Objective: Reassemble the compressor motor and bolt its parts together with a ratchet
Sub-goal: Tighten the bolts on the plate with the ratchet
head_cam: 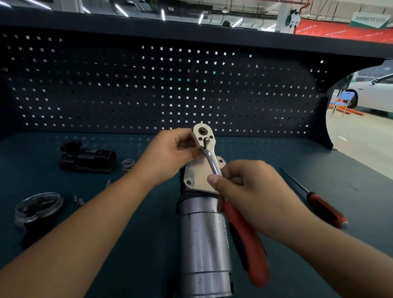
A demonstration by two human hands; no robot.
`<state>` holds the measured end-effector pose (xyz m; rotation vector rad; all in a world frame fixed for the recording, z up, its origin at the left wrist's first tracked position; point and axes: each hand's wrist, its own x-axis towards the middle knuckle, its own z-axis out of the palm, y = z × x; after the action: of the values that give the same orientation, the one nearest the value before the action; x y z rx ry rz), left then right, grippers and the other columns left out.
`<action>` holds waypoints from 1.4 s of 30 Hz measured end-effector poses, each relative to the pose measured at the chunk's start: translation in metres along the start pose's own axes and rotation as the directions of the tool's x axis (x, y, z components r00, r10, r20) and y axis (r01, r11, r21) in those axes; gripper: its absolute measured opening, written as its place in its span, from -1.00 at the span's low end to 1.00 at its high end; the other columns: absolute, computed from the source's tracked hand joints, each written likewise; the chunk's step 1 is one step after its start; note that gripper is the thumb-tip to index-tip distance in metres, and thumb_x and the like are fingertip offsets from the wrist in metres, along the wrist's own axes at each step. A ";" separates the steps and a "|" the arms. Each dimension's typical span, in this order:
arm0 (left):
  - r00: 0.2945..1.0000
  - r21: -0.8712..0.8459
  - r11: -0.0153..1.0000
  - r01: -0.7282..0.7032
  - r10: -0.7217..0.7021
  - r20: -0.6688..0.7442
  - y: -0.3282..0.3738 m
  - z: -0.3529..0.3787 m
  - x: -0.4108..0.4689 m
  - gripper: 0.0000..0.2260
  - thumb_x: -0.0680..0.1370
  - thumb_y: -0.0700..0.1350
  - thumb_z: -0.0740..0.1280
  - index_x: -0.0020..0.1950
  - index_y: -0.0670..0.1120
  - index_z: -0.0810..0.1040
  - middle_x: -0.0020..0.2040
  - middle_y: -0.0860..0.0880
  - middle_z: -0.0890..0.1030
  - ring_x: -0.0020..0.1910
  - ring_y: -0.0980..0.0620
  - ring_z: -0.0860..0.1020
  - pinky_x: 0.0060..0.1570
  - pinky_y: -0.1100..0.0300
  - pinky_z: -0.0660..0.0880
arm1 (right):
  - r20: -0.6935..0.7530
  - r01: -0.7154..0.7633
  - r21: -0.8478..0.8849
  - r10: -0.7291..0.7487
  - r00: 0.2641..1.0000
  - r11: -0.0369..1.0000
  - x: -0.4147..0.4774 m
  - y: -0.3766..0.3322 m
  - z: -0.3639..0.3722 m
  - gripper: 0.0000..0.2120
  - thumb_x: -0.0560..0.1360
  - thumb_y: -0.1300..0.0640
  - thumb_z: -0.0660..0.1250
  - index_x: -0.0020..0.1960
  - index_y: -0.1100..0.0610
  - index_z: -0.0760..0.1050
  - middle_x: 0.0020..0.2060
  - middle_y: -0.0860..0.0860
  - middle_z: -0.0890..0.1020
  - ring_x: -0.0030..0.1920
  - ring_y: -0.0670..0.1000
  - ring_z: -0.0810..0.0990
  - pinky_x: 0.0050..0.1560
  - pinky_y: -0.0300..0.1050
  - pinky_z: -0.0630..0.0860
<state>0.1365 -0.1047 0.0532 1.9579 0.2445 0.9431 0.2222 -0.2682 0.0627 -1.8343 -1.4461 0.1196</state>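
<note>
This is a vehicle repair workshop. The left hand (172, 149) and right hand (245, 189) hold a ratchet (211, 163) over a metal motor (203, 250) on a dark teal workbench (281, 152), whose perforated pegboard (148, 90) rises just beyond them under an overhead shelf (196, 34). Right of the right hand lies a red-handled screwdriver (321, 206); left of the left hand lie a black housing (87, 158), a spring (127, 165) and a round clear-rimmed cover (38, 206). Far to the right of the hands, past the bench end, a white car (382, 94) stands on a pale concrete floor (360, 138). High beyond the hands, strip lights (121, 10) and a red banner (353, 31) hang under an industrial ceiling (242, 2).
</note>
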 end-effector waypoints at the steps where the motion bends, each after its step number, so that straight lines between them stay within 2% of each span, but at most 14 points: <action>1: 1.000 -0.008 1.000 0.004 -0.004 -0.005 0.000 0.000 0.000 -0.85 0.49 -0.32 0.36 -0.10 -0.06 0.61 -0.12 0.02 0.70 -0.05 0.06 0.66 0.02 0.22 0.57 | -0.003 -0.002 0.021 0.002 1.000 1.000 0.000 -0.002 0.004 -0.62 0.52 -0.01 0.30 -0.28 0.28 0.45 -0.41 0.10 0.63 -0.51 -0.12 0.40 -0.44 -0.21 0.32; 6: 0.999 -0.032 0.999 0.032 -0.033 -0.024 0.001 0.001 -0.001 -0.86 0.51 -0.29 0.34 -0.09 -0.05 0.50 -0.12 0.01 0.70 -0.05 0.07 0.66 0.04 0.21 0.56 | -0.006 -0.037 0.139 0.038 0.999 0.990 -0.002 -0.006 0.013 -0.54 0.51 -0.05 0.29 -0.25 0.37 0.39 -0.28 0.29 0.61 -0.29 0.24 0.56 -0.39 -0.10 0.34; 8: 0.999 -0.023 0.999 0.036 -0.036 -0.026 0.001 0.001 -0.001 -0.89 0.52 -0.29 0.33 -0.09 -0.08 0.49 -0.12 -0.03 0.70 -0.04 0.04 0.66 0.05 0.16 0.56 | 0.019 -0.039 0.118 0.036 0.999 0.992 0.001 -0.005 0.008 -0.56 0.51 -0.05 0.31 -0.27 0.34 0.41 -0.29 0.26 0.63 -0.38 0.20 0.49 -0.38 -0.08 0.37; 10: 0.999 -0.036 0.999 0.038 -0.039 -0.029 0.001 0.001 0.000 -0.92 0.51 -0.30 0.34 -0.07 -0.16 0.47 -0.11 -0.06 0.70 -0.04 0.02 0.66 0.04 0.15 0.57 | 0.061 -0.039 0.061 0.035 0.997 0.997 0.006 -0.003 -0.003 -0.60 0.51 -0.04 0.32 -0.32 0.26 0.44 -0.40 0.15 0.62 -0.46 0.03 0.41 -0.39 -0.13 0.33; 14: 1.000 -0.023 1.000 0.021 -0.022 -0.006 0.002 0.001 0.001 -0.88 0.50 -0.35 0.34 -0.08 -0.15 0.48 -0.22 0.09 0.69 -0.15 0.19 0.64 -0.16 0.41 0.49 | 0.210 -0.054 -0.049 0.063 0.976 0.997 0.023 0.005 -0.035 -0.72 0.52 -0.01 0.31 -0.28 0.12 0.52 -0.48 -0.06 0.62 -0.49 -0.10 0.47 -0.38 -0.22 0.41; 16: 1.000 -0.017 0.999 0.031 -0.031 0.003 0.001 0.000 0.001 -0.87 0.51 -0.36 0.31 -0.01 -0.16 0.51 -0.17 0.10 0.68 -0.11 0.20 0.64 -0.12 0.43 0.48 | 0.259 -0.016 -0.154 0.056 0.964 0.988 0.037 0.011 -0.051 -0.77 0.53 0.01 0.30 -0.25 0.09 0.53 -0.49 -0.07 0.58 -0.52 -0.17 0.46 -0.42 -0.28 0.40; 19: 0.999 0.019 0.999 0.040 -0.040 0.014 -0.001 -0.001 0.002 -0.82 0.53 -0.34 0.29 0.13 -0.31 0.48 -0.07 0.03 0.68 -0.05 0.17 0.64 -0.10 0.42 0.48 | 0.297 0.103 -0.367 0.012 0.955 0.924 0.070 0.016 -0.070 -0.85 0.56 0.05 0.26 -0.17 0.01 0.52 -0.38 -0.10 0.58 -0.34 -0.16 0.52 -0.26 -0.23 0.42; 22: 0.997 -0.007 0.998 0.061 -0.060 0.038 -0.002 0.000 0.004 -0.81 0.55 -0.37 0.25 0.14 -0.37 0.45 -0.09 0.06 0.67 -0.08 0.20 0.64 -0.10 0.42 0.49 | 0.317 0.172 -0.435 -0.028 0.948 0.884 0.100 0.015 -0.076 -0.83 0.58 0.12 0.24 -0.17 -0.07 0.46 -0.26 -0.14 0.55 -0.21 -0.13 0.48 -0.17 -0.18 0.36; 25: 0.998 0.007 0.999 0.046 -0.047 0.047 -0.002 -0.001 0.002 -0.83 0.56 -0.38 0.21 0.13 -0.34 0.46 -0.12 0.09 0.67 -0.10 0.21 0.64 -0.08 0.41 0.49 | 0.315 0.216 -0.454 -0.071 0.946 0.864 0.109 0.017 -0.076 -0.83 0.57 0.12 0.24 -0.17 -0.05 0.49 -0.28 -0.14 0.55 -0.28 -0.22 0.46 -0.29 -0.41 0.32; 28: 0.998 -0.010 0.998 0.060 -0.060 0.033 -0.002 -0.001 0.001 -0.82 0.57 -0.36 0.21 0.14 -0.40 0.44 -0.13 0.10 0.67 -0.08 0.19 0.64 -0.06 0.35 0.53 | 0.319 0.231 -0.424 -0.094 0.943 0.876 0.095 0.023 -0.076 -0.80 0.56 0.07 0.26 -0.25 -0.09 0.44 -0.35 -0.10 0.57 -0.37 -0.29 0.47 -0.34 -0.45 0.32; 31: 0.998 0.009 0.998 0.059 -0.059 0.023 -0.001 -0.002 0.000 -0.83 0.58 -0.33 0.21 0.13 -0.36 0.48 -0.11 0.08 0.67 -0.02 0.11 0.64 0.12 0.17 0.50 | 0.334 0.193 -0.349 -0.071 0.940 0.917 0.068 0.029 -0.068 -0.76 0.55 0.03 0.26 -0.28 0.03 0.44 -0.43 -0.05 0.59 -0.50 -0.22 0.45 -0.39 -0.41 0.37; 37: 0.999 0.000 0.999 0.050 -0.050 0.016 0.003 -0.002 -0.003 -0.81 0.59 -0.33 0.18 -0.03 -0.13 0.56 -0.12 0.05 0.65 -0.12 0.24 0.62 -0.07 0.41 0.48 | 0.226 0.095 -0.139 -0.062 0.972 0.986 0.030 0.015 -0.041 -0.67 0.52 -0.01 0.30 -0.35 0.12 0.45 -0.47 -0.02 0.62 -0.54 -0.14 0.46 -0.44 -0.28 0.41; 39: 0.999 -0.005 0.999 0.040 -0.040 0.011 0.003 -0.002 -0.005 -0.81 0.60 -0.31 0.18 -0.01 -0.13 0.57 -0.10 0.04 0.64 -0.12 0.26 0.61 -0.08 0.42 0.47 | 0.171 0.058 -0.070 -0.045 0.984 0.996 0.022 0.008 -0.030 -0.67 0.51 -0.04 0.31 -0.34 0.13 0.48 -0.44 0.01 0.64 -0.48 -0.08 0.50 -0.38 -0.17 0.45; 42: 0.999 -0.017 0.999 0.040 -0.039 0.012 0.004 -0.001 -0.006 -0.82 0.59 -0.29 0.21 0.02 -0.11 0.58 -0.01 -0.05 0.66 0.00 0.13 0.62 0.02 0.32 0.52 | 0.108 -0.015 0.053 0.010 0.994 0.998 0.014 0.001 -0.016 -0.65 0.51 -0.04 0.32 -0.30 0.21 0.50 -0.42 -0.01 0.66 -0.43 0.01 0.56 -0.41 -0.20 0.44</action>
<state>0.1313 -0.1092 0.0538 1.9353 0.2669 0.9056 0.2355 -0.2642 0.0781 -1.8171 -1.4909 0.2653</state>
